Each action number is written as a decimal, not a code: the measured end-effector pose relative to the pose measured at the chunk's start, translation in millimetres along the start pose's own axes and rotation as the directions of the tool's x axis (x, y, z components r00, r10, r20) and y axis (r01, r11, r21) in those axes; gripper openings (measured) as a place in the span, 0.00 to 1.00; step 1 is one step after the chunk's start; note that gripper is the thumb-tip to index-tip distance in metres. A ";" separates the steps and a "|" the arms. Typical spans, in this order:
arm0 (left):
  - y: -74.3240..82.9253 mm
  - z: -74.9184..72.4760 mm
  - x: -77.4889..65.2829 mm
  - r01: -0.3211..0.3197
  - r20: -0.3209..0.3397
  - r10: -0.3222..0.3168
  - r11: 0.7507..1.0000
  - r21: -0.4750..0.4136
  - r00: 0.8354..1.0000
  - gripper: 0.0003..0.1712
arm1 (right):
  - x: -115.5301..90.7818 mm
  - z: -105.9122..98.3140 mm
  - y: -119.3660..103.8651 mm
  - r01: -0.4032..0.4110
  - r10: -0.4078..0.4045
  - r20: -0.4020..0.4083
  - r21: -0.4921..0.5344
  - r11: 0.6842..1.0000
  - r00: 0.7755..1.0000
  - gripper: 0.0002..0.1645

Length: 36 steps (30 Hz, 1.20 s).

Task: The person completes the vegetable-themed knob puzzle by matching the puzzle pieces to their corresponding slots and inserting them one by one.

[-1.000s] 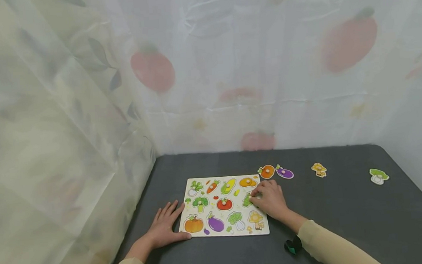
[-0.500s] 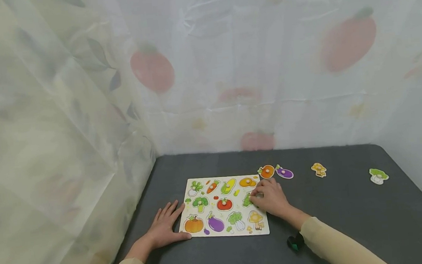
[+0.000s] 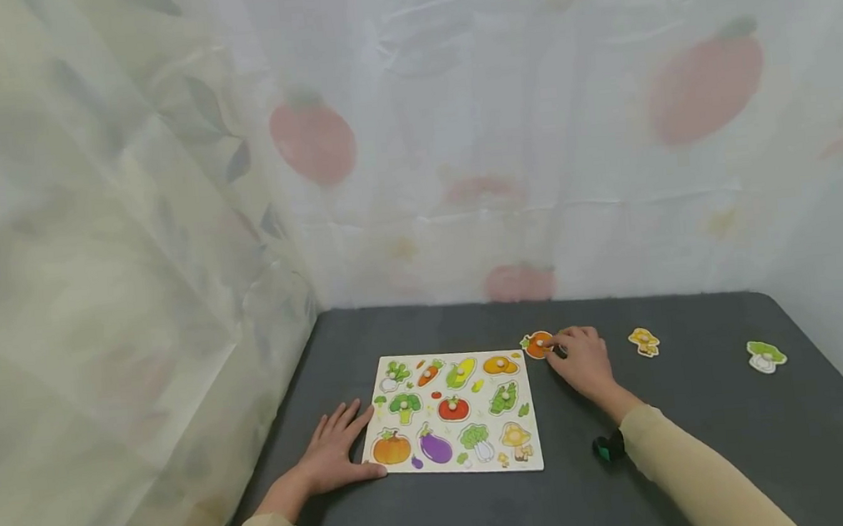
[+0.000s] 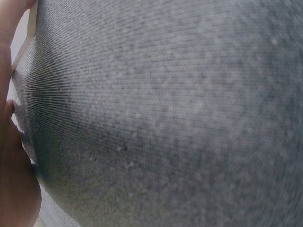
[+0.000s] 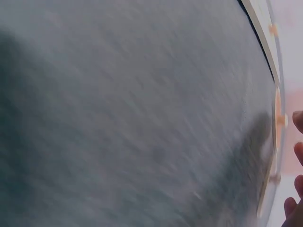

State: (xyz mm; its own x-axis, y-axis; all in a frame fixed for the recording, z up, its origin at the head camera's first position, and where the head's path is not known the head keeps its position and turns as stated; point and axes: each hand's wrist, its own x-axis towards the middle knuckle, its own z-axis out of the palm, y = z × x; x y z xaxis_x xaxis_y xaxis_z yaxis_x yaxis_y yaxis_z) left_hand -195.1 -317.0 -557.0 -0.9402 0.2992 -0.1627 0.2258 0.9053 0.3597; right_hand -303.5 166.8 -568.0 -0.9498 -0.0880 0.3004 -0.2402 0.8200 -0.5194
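Note:
A white wooden peg puzzle board (image 3: 490, 461) printed with vegetables lies on the dark table. My left hand (image 3: 333, 454) rests spread at its left edge, with the thumb near the front left corner. A green pea piece (image 3: 504, 399) sits in the board's right part. Beyond the board's far right corner lies an orange pumpkin piece (image 3: 537, 345) with a knob. My right hand (image 3: 584, 361) hovers beside it with fingers loosely bent, covering most of the eggplant piece. In the right wrist view the fingertips (image 5: 298, 121) are apart from the piece knobs (image 5: 282, 120).
Farther right on the table (image 3: 676, 416) lie a yellow mushroom piece (image 3: 644, 342) and a green and white vegetable piece (image 3: 765, 356). Several knobbed pieces, among them a tomato (image 3: 453, 409) and a corn (image 3: 461, 373), sit in the board. Printed curtains (image 3: 413, 172) stand behind and at the left.
My right hand has let go of the pea piece in the board and moved right and away, over to the pumpkin and eggplant pieces. The left hand stays at the board's edge.

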 end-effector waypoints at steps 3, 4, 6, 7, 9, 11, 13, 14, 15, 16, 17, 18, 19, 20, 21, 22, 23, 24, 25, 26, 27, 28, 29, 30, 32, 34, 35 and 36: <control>0.4 -0.5 -0.1 0.003 0.009 -0.004 1.000 0.002 1.000 0.66 | 7.6 -4.8 5.3 -0.010 0.010 0.007 -0.002 1.000 1.000 0.15; 0.3 -0.4 -0.1 0.003 0.008 -0.003 1.000 0.002 1.000 0.66 | 10.0 -5.9 6.5 -0.007 0.007 0.013 -0.001 1.000 1.000 0.16; 0.8 -0.9 -0.8 0.003 0.004 -0.002 1.000 -0.004 1.000 0.66 | 14.4 -7.5 8.5 0.004 -0.004 0.034 -0.006 1.000 0.999 0.17; 0.8 -0.8 -0.8 0.003 0.002 -0.003 1.000 -0.005 1.000 0.66 | 16.2 -8.3 8.9 0.013 -0.012 0.046 -0.009 1.000 0.999 0.17; 0.2 -0.2 -0.6 0.005 0.001 -0.005 1.000 -0.007 1.000 0.66 | 19.5 -9.2 9.3 0.026 -0.025 0.075 -0.014 1.000 0.997 0.18; 0.0 0.3 -0.3 0.011 0.002 -0.011 1.000 -0.010 1.000 0.66 | 22.2 -9.7 9.4 0.034 -0.032 0.101 -0.020 0.999 0.994 0.18; -0.6 1.1 0.4 0.018 0.008 -0.018 1.000 -0.003 1.000 0.67 | 24.6 -9.7 9.5 0.042 -0.038 0.122 -0.029 0.999 0.992 0.19; -0.9 1.3 0.7 0.019 0.008 -0.019 1.000 -0.003 1.000 0.67 | 25.7 -9.5 9.5 0.043 -0.039 0.131 -0.033 0.999 0.991 0.19; -1.0 1.5 1.0 0.020 0.010 -0.020 1.000 -0.001 1.000 0.67 | 26.9 -9.2 9.4 0.046 -0.040 0.138 -0.041 0.998 0.990 0.18; -0.9 1.7 1.3 0.026 0.012 -0.026 1.000 0.004 1.000 0.67 | 28.0 -8.9 9.4 0.050 -0.043 0.142 -0.046 0.998 0.989 0.18; -1.2 2.0 1.6 0.027 0.014 -0.027 1.000 0.008 1.000 0.67 | 29.0 -8.5 9.4 0.054 -0.046 0.145 -0.052 0.997 0.988 0.17; -1.2 2.0 1.9 0.029 0.015 -0.029 1.000 0.007 0.999 0.67 | 29.9 -8.0 9.4 0.058 -0.049 0.148 -0.057 0.997 0.988 0.17; -1.4 2.2 2.2 0.030 0.016 -0.030 1.000 0.008 0.999 0.68 | 30.9 -7.6 9.3 0.063 -0.054 0.150 -0.057 0.996 0.987 0.16; -1.3 2.1 2.3 0.029 0.014 -0.029 1.000 0.003 0.999 0.68 | 31.5 -7.3 9.1 0.065 -0.055 0.151 -0.057 0.996 0.987 0.16; -1.4 2.1 2.5 0.032 0.019 -0.033 0.999 0.005 0.999 0.68 | 32.3 -6.9 9.0 0.066 -0.057 0.152 -0.055 0.996 0.987 0.15; -1.5 2.1 2.5 0.032 0.019 -0.032 0.999 0.001 0.999 0.68 | 32.8 -6.6 9.0 0.066 -0.058 0.154 -0.052 0.996 0.986 0.14; -1.4 2.0 2.4 0.031 0.018 -0.031 1.000 -0.002 0.999 0.68 | 33.3 -6.3 8.9 0.067 -0.058 0.157 -0.051 0.996 0.986 0.14; -1.4 1.9 2.3 0.031 0.018 -0.031 1.000 -0.004 0.999 0.68 | 33.5 -6.0 8.8 0.072 -0.062 0.159 -0.053 0.996 0.985 0.13; -1.4 1.7 2.3 0.031 0.017 -0.031 1.000 -0.004 0.999 0.68 | 33.9 -5.8 9.0 0.073 -0.063 0.162 -0.055 0.996 0.985 0.13; -1.3 1.5 2.2 0.031 0.018 -0.031 0.999 -0.006 0.999 0.68 | 34.4 -5.6 9.1 0.072 -0.062 0.165 -0.056 0.996 0.984 0.13; -1.1 1.3 2.1 0.033 0.019 -0.033 0.999 -0.004 0.999 0.68 | 34.9 -5.3 9.2 0.072 -0.061 0.168 -0.055 0.996 0.984 0.13; -0.9 1.0 2.2 0.033 0.018 -0.033 0.999 -0.006 0.999 0.68 | 35.3 -5.1 9.4 0.071 -0.061 0.169 -0.054 0.996 0.984 0.13; -0.7 0.7 2.2 0.035 0.019 -0.034 0.999 -0.006 0.999 0.68 | 35.7 -5.0 9.5 0.070 -0.060 0.172 -0.052 0.996 0.983 0.13; -0.4 0.4 2.2 0.036 0.019 -0.035 0.999 -0.006 0.999 0.68 | 35.9 -4.8 9.5 0.073 -0.063 0.173 -0.053 0.996 0.983 0.13; -0.2 0.1 2.3 0.038 0.021 -0.038 0.999 -0.002 0.999 0.68 | 36.6 -4.5 9.9 0.064 -0.055 0.176 -0.043 0.997 0.983 0.13; -0.3 0.4 2.1 0.035 0.016 -0.035 0.999 0.003 0.999 0.68 | 36.7 -4.0 10.6 0.060 -0.052 0.179 -0.036 0.998 0.982 0.13; -0.4 0.4 2.0 0.033 0.015 -0.033 0.999 0.005 0.999 0.68 | 36.9 -3.6 11.0 0.059 -0.051 0.181 -0.037 0.998 0.982 0.13; -0.3 0.3 1.9 0.030 0.013 -0.030 1.000 0.007 0.999 0.68 | 37.2 -3.1 11.4 0.058 -0.050 0.183 -0.038 0.998 0.982 0.13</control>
State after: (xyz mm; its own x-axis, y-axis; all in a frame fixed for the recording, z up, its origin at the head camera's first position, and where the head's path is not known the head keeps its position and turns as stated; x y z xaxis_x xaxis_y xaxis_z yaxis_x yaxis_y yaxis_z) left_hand -196.9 -316.6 -557.7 -0.9432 0.2755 -0.1858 0.1990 0.9161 0.3482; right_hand -341.0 174.6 -560.3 -0.9571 -0.2311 0.1750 -0.2875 0.8343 -0.4705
